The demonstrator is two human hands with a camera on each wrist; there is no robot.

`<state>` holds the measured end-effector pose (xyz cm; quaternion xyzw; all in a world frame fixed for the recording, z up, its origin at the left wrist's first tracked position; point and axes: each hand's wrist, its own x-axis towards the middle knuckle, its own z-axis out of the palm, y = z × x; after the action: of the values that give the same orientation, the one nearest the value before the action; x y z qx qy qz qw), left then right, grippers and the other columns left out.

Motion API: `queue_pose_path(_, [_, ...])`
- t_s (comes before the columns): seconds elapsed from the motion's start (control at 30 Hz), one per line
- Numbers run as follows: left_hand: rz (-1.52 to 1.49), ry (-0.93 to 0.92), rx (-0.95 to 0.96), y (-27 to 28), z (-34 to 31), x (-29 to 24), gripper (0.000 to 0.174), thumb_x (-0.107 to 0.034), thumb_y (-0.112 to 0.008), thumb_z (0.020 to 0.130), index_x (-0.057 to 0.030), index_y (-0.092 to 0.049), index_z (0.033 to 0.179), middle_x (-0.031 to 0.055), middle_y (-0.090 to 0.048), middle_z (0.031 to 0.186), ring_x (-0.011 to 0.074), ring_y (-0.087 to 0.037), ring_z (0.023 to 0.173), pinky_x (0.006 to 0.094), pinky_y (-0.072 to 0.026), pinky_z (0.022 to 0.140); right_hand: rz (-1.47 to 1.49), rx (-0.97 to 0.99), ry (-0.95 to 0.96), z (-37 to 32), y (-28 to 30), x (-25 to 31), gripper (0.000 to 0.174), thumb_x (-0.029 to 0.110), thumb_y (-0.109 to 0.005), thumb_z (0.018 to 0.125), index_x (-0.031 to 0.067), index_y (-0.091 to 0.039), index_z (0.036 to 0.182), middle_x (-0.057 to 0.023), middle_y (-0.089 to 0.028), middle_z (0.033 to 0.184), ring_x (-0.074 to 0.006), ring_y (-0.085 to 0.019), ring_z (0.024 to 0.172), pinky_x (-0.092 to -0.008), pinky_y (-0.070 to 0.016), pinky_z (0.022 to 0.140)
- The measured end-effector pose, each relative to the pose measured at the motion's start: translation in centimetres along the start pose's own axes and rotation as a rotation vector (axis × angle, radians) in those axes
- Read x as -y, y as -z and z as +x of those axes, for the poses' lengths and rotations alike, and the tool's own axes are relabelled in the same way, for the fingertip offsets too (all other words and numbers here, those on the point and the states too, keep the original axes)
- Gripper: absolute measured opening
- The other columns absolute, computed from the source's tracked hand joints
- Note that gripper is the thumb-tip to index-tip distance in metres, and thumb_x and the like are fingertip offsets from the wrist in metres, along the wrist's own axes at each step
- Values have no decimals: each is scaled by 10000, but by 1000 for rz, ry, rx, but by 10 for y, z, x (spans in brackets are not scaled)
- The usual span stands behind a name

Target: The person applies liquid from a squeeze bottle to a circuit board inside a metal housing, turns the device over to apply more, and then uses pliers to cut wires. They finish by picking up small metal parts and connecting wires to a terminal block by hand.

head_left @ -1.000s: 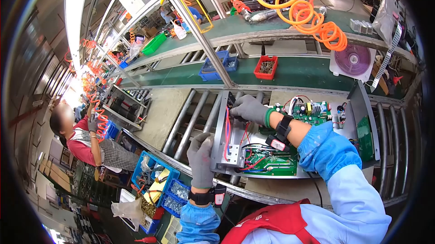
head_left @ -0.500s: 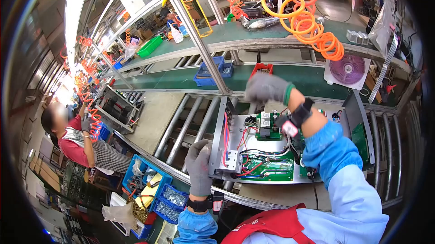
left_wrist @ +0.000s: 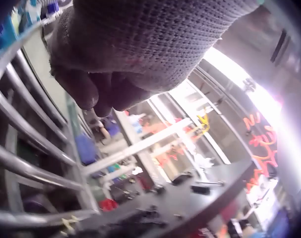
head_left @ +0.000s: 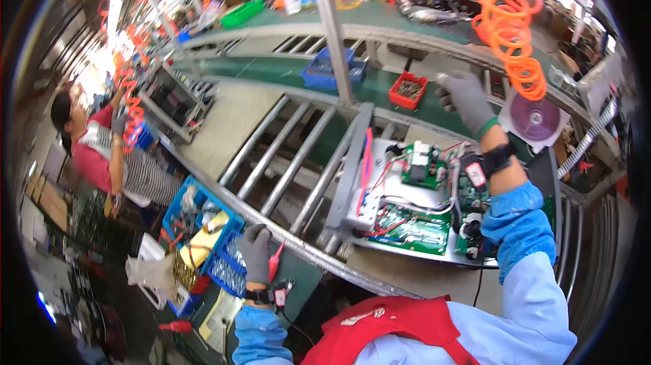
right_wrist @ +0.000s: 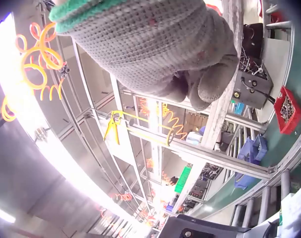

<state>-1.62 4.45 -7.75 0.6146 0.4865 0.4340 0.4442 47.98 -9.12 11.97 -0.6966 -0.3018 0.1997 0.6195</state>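
Note:
My right hand [head_left: 466, 99], in a grey knit glove, is raised over the green shelf, to the right of a red tray of small metal parts [head_left: 408, 90]. Its fingers are loosely bent, and nothing shows between them in the right wrist view. My left hand [head_left: 256, 256], gloved too, hovers beside a blue bin of small metal parts [head_left: 227, 265]. A red-handled tool [head_left: 275, 261] appears right next to its fingers. In the left wrist view the left fingers [left_wrist: 106, 96] bend loosely with nothing visible in them. An open metal chassis with green circuit boards [head_left: 413, 229] lies before me.
Metal rollers [head_left: 298, 168] run left of the chassis. A blue crate [head_left: 203, 212] of mixed parts stands at lower left. Orange coiled hoses [head_left: 508, 33] hang at upper right, near a purple fan [head_left: 536, 117]. Another person [head_left: 102, 148] stands at far left.
My right hand left the chassis's left side, passed in front of the red tray and is now right of it. My left hand went from the chassis edge to the blue bins. The head view shifted.

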Motion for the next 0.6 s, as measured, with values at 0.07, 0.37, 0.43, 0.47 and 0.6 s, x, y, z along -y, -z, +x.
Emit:
queue_pose_path(0.07, [250, 41, -121, 55, 3, 54, 246, -135, -654, 872, 51, -721, 1017, 73, -709, 834, 163, -635, 715, 306, -505, 659, -32, 30, 15, -17, -5, 5, 272, 327, -636, 942, 62, -666, 998, 5, -613, 770, -85, -568, 646, -249, -464, 584])
queue_pose_path(0.37, [951, 219, -265, 169, -16, 131, 275, -274, -702, 796, -147, -759, 1033, 103, -742, 1010, 336, -672, 993, 428, -534, 877, -174, 173, 91, -38, -40, 5, 297, 323, -597, 1003, 48, -683, 1076, 18, -591, 781, -46, -498, 601, -209, -397, 529])
queue_pose_path(0.43, [1102, 111, -142, 153, -10, 128, 259, -279, -716, 799, -171, -760, 1030, 72, -735, 1022, 320, -643, 1052, 423, -524, 893, -171, 186, 104, -41, -52, 5, 320, 332, -569, 1022, 42, -678, 1100, 27, -573, 776, -35, -488, 599, -197, -380, 525])
queue_pose_path(0.47, [1157, 28, -78, 144, -7, 123, 245, -276, -716, 801, -178, -762, 1020, 64, -731, 1023, 315, -631, 1072, 424, -520, 894, -169, 188, 110, -45, -58, 8, 331, 336, -555, 1032, 39, -675, 1113, 32, -564, 774, -29, -483, 598, -191, -371, 522])
queue_pose_path(0.6, [1501, -42, 144, 110, 11, 123, 213, -250, -706, 806, -180, -763, 999, 51, -722, 999, 297, -612, 1106, 428, -511, 880, -213, 209, 183, -75, -80, 32, 331, 301, -532, 1038, 15, -668, 1133, 19, -580, 789, -39, -486, 606, -199, -376, 531])
